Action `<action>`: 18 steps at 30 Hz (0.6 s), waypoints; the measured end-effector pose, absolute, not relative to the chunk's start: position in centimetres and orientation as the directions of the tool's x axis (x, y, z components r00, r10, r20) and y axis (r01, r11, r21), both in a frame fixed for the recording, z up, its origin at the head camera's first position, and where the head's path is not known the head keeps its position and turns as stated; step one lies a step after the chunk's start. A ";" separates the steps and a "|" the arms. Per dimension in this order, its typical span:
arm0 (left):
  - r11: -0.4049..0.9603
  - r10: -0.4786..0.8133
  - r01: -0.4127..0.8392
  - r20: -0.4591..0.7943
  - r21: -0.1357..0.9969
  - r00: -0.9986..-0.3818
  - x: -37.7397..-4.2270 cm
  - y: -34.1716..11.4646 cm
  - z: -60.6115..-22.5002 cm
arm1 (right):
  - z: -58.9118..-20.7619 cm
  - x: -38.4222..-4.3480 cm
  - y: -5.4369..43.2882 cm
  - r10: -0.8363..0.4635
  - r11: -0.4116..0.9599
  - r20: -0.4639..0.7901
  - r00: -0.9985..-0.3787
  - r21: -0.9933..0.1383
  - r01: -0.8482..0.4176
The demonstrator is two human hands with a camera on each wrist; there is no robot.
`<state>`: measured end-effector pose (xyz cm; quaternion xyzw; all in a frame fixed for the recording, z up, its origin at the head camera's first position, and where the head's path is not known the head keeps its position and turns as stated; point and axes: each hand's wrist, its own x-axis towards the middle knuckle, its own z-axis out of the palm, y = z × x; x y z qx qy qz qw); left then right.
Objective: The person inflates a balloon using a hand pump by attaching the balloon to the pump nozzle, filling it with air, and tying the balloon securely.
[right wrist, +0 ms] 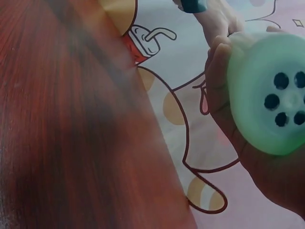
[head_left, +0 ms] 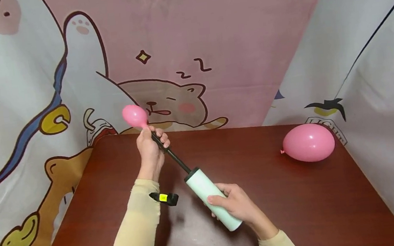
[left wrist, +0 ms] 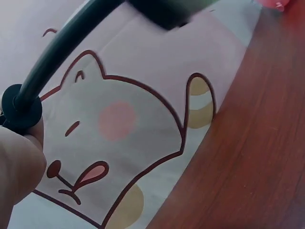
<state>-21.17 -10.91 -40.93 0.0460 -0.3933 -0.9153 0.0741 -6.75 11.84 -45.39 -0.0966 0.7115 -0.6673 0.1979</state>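
A hand balloon pump with a pale green barrel (head_left: 210,196) and a black rod (head_left: 177,159) is held slantwise over the table. My right hand (head_left: 236,201) grips the barrel; in the right wrist view the round end (right wrist: 290,102) with dark holes faces the camera. At the rod's far end, my left hand (head_left: 150,146) holds the black tip together with the neck of a small, partly inflated pink balloon (head_left: 135,116). The left wrist view shows the rod (left wrist: 71,45) and its collar (left wrist: 21,109) beside the thumb; the small balloon is outside that view.
On the right of the brown table (head_left: 259,160) lies a larger pink balloon (head_left: 308,142), its knotted end pointing left. A cartoon-printed cloth (head_left: 233,54) hangs behind the table and along both sides. Each wrist wears a black strap camera (head_left: 169,199).
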 end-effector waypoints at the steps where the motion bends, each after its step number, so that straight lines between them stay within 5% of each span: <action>1: -0.669 -0.172 0.090 -0.036 0.738 -0.984 -21.2 -11.1 -40.8 | -45.4 -6.6 11.9 -0.406 0.089 -0.148 -0.902 -0.989 0.122; 13: -0.517 -0.056 -0.043 -0.084 0.855 -0.995 -19.3 -7.4 -43.1 | -44.4 -8.2 10.3 -0.237 0.382 -0.014 -0.971 -0.921 -0.080; 18: -0.535 -0.049 -0.055 -0.096 0.843 -0.994 -18.9 -6.9 -43.4 | -44.6 -8.3 10.2 -0.226 0.346 -0.046 -0.973 -0.937 -0.036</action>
